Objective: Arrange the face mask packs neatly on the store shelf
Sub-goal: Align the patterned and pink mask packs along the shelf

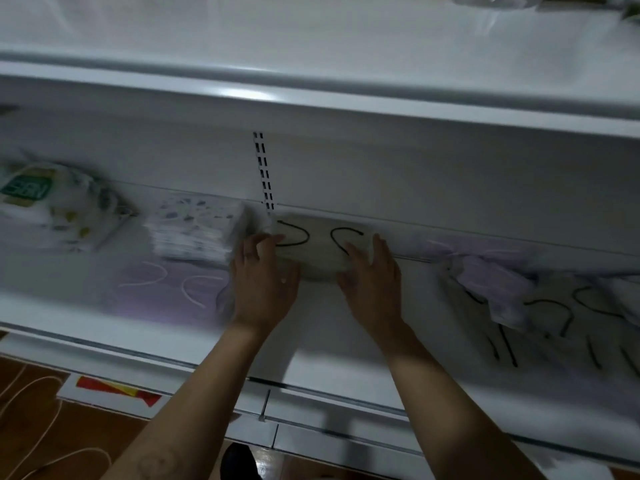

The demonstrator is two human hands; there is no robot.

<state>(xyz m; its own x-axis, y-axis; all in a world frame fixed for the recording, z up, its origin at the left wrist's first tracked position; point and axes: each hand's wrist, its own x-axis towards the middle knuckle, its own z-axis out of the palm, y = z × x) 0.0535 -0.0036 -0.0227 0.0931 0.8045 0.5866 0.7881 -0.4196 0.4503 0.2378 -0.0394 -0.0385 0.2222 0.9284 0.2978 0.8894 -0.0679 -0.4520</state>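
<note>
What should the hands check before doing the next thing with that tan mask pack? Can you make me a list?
1. Left hand and right hand both touch the tan pack: ok.
2. Tan pack near the back of the shelf: ok.
3. Gap to the patterned pack: cannot tell, blurry.
4. Lilac pack in the back row: not ok, lies in front.
5. Pile on the right tidy: not ok, heaped.
</note>
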